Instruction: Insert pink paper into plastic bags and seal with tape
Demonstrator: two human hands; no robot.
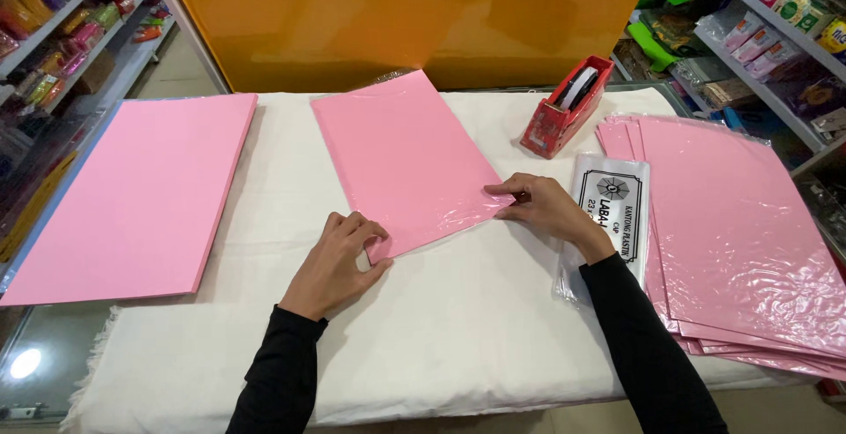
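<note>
The pink sheet in its clear sleeve (405,156) lies mid-cloth, its long axis running from the far edge of the white cloth (458,328) back toward the person (tilted slightly left). The left hand (339,262) pinches its near corner with curled fingers; the right hand (542,205) presses flat fingertips on its right-hand corner. Both hands touch the sheet's near end.

Your table (53,346) carries a white cloth (458,311), and on it lie a pink stack (132,196), a bagged sheet (405,161), a tape dispenser (567,108), a bag pack (612,214) and bagged sheets (749,231).
</note>
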